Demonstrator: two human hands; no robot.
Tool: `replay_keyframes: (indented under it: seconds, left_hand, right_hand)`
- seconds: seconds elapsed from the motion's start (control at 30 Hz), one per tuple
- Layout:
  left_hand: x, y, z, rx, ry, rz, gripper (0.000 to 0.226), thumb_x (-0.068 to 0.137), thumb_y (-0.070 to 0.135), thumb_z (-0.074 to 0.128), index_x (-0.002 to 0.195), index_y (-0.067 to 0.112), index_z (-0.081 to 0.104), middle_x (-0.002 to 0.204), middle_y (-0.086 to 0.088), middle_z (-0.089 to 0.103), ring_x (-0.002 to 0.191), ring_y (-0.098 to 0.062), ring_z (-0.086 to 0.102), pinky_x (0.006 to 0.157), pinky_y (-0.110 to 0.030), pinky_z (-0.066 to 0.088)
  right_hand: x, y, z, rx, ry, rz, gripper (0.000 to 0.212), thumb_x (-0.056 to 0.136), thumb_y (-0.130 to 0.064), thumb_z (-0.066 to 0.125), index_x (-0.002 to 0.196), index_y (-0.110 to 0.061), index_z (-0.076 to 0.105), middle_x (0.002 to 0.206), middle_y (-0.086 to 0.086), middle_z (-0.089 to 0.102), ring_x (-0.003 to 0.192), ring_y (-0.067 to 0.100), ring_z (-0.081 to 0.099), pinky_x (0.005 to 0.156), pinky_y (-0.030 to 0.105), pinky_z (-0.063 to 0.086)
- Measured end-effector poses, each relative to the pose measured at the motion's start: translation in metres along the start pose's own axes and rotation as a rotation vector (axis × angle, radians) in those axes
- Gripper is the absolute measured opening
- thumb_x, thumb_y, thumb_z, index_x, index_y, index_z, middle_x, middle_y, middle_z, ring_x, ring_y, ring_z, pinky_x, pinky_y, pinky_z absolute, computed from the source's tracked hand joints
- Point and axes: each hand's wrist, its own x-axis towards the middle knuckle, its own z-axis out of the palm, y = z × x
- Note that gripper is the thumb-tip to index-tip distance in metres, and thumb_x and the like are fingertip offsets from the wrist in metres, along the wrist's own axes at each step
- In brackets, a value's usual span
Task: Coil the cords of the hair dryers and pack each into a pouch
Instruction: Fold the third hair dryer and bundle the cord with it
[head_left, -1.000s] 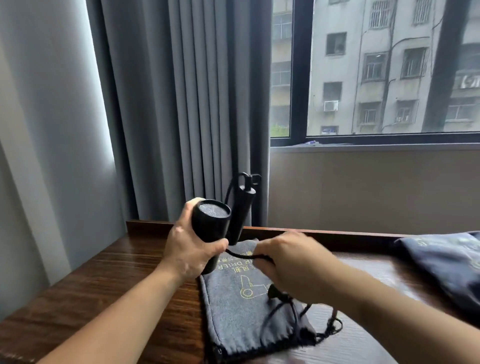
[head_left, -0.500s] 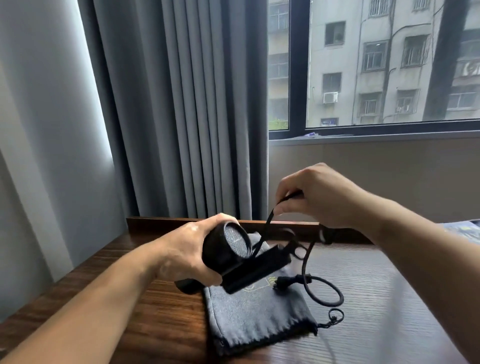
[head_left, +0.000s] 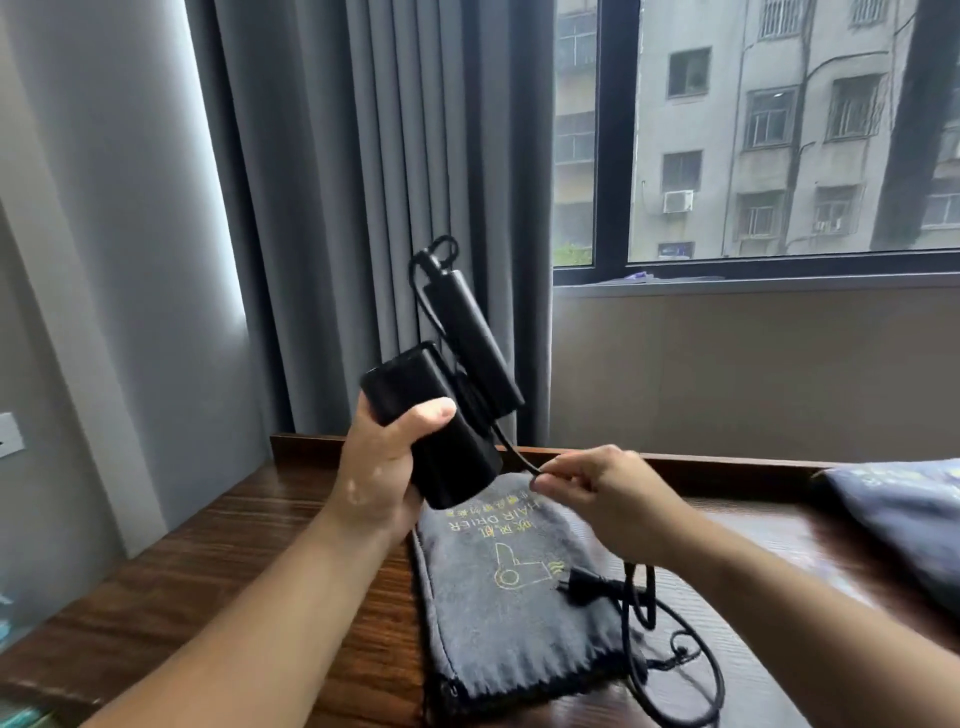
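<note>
My left hand (head_left: 382, 467) grips the barrel of a black hair dryer (head_left: 436, 415), held above the table with its folded handle pointing up and back. The black cord (head_left: 511, 449) runs from the handle's top down along the dryer to my right hand (head_left: 597, 493), which pinches it just right of the barrel. Below that hand the cord loops over the table, and its plug (head_left: 584, 584) lies on a flat grey pouch (head_left: 509, 597) printed with a yellow dryer drawing.
The dark wooden table (head_left: 208, 571) has a raised back edge. A second grey-blue pouch (head_left: 904, 514) lies at the far right. Grey curtains (head_left: 363, 182) hang behind the dryer, with a window to their right. A wall socket sits at the left edge.
The dryer has swung from lying sideways to handle up. My right hand has dropped from above the dryer to beside the barrel, still pinching the cord. The plug has come down onto the pouch.
</note>
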Motion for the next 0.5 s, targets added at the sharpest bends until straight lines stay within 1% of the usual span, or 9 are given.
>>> replay_keyframes:
  seconds: [0.03,0.1,0.13,0.17,0.23,0.3,0.37,0.43,0.5]
  left_hand:
    - [0.003,-0.003,0.000,-0.039,0.070,0.014,0.072,0.066,0.012,0.082,0.128,-0.006,0.050,0.113,-0.027,0.059,0.102,-0.048,0.061,0.092,-0.074,0.048]
    - [0.008,-0.007,0.001,-0.045,0.213,0.039,0.077,0.061,0.014,0.086,0.128,-0.002,0.051,0.112,-0.024,0.062,0.102,-0.044,0.064,0.090,-0.074,0.050]
    - [0.008,-0.008,0.001,0.026,0.278,0.073,0.078,0.057,0.015,0.088,0.126,0.002,0.054,0.110,-0.020,0.065,0.101,-0.041,0.066,0.088,-0.070,0.054]
    - [0.008,-0.009,0.001,0.139,0.335,0.117,0.077,0.054,0.016,0.090,0.123,0.006,0.057,0.107,-0.013,0.068,0.098,-0.034,0.069,0.087,-0.063,0.058]
    - [0.007,-0.010,-0.002,0.445,0.382,0.205,0.076,0.052,0.017,0.092,0.121,0.017,0.058,0.102,0.003,0.070,0.093,-0.020,0.070,0.088,-0.046,0.061]
    - [0.005,-0.012,-0.009,0.756,0.328,0.265,0.080,0.057,0.018,0.095,0.125,0.026,0.054,0.102,0.015,0.065,0.094,-0.014,0.065,0.089,-0.028,0.055]
    - [0.001,-0.015,-0.016,0.964,0.209,0.367,0.083,0.059,0.015,0.094,0.129,0.028,0.051,0.108,0.013,0.064,0.098,-0.012,0.061,0.089,-0.012,0.046]
    - [-0.001,-0.019,-0.022,1.087,0.039,0.455,0.083,0.058,0.016,0.091,0.130,0.028,0.051,0.116,0.010,0.063,0.102,-0.010,0.061,0.089,-0.006,0.042]
    - [-0.005,-0.019,-0.026,1.200,-0.088,0.422,0.084,0.058,0.023,0.088,0.132,0.033,0.050,0.119,0.013,0.060,0.102,-0.010,0.061,0.087,-0.011,0.047]
  right_hand:
    - [-0.003,-0.003,0.006,-0.003,-0.041,-0.011,0.010,0.097,-0.034,0.065,0.094,-0.034,0.074,0.054,-0.007,0.054,0.048,0.007,0.041,0.051,0.021,0.037]
    - [-0.008,-0.009,0.013,-0.046,-0.130,0.005,0.012,0.100,-0.029,0.057,0.106,-0.034,0.066,0.058,-0.008,0.057,0.045,0.006,0.048,0.049,0.021,0.041]
    - [-0.011,-0.013,0.012,-0.062,-0.180,0.035,0.011,0.101,-0.029,0.053,0.106,-0.031,0.062,0.059,-0.007,0.059,0.046,0.004,0.055,0.050,0.023,0.046]
    - [-0.013,-0.017,0.010,-0.053,-0.238,0.062,0.010,0.102,-0.029,0.050,0.104,-0.027,0.060,0.059,-0.005,0.061,0.048,0.004,0.061,0.053,0.029,0.051]
    - [-0.017,-0.024,0.003,-0.005,-0.335,0.098,0.011,0.102,-0.026,0.049,0.096,-0.023,0.058,0.063,-0.001,0.065,0.055,0.013,0.071,0.056,0.036,0.054]
    - [-0.021,-0.034,-0.009,0.005,-0.391,0.128,0.007,0.099,-0.019,0.052,0.097,-0.017,0.058,0.066,0.000,0.068,0.056,0.018,0.071,0.053,0.032,0.052]
    - [-0.021,-0.044,-0.023,-0.051,-0.431,0.144,0.004,0.096,-0.015,0.056,0.100,-0.016,0.058,0.067,0.002,0.071,0.053,0.019,0.069,0.055,0.033,0.055]
    - [-0.019,-0.055,-0.039,-0.273,-0.458,0.105,0.008,0.094,-0.014,0.057,0.098,-0.020,0.061,0.070,0.002,0.074,0.055,0.017,0.071,0.063,0.036,0.062]
    - [-0.015,-0.063,-0.055,-0.626,-0.443,0.024,0.008,0.092,-0.016,0.058,0.095,-0.020,0.064,0.074,0.001,0.072,0.064,0.019,0.071,0.065,0.036,0.062]
